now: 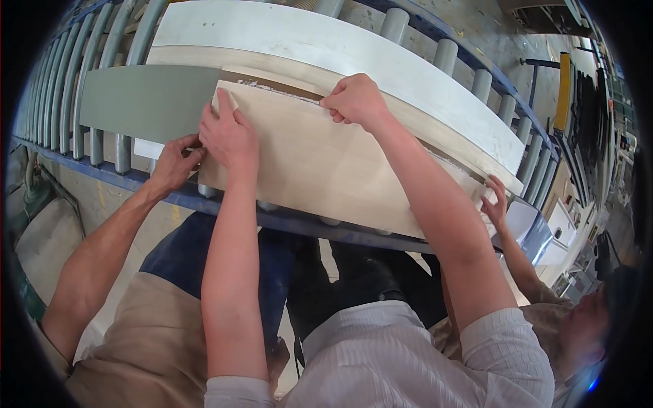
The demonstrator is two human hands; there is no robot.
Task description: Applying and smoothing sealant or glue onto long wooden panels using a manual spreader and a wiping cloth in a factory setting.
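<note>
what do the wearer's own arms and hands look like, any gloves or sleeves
The left hand and right hand are gloveless, with no watch or bracelet showing. Short, whitish-grey sleeves with a finely ribbed texture leave both forearms bare.

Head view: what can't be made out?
All head view:
Tan board, underside: hidden by its upper face.
Right hand, grip: hand itself hides whether anything is held.
Grey-green panel: left hand and board hide whether it continues underneath.
Roller conveyor, left end: lost in dark fisheye rim.
</note>
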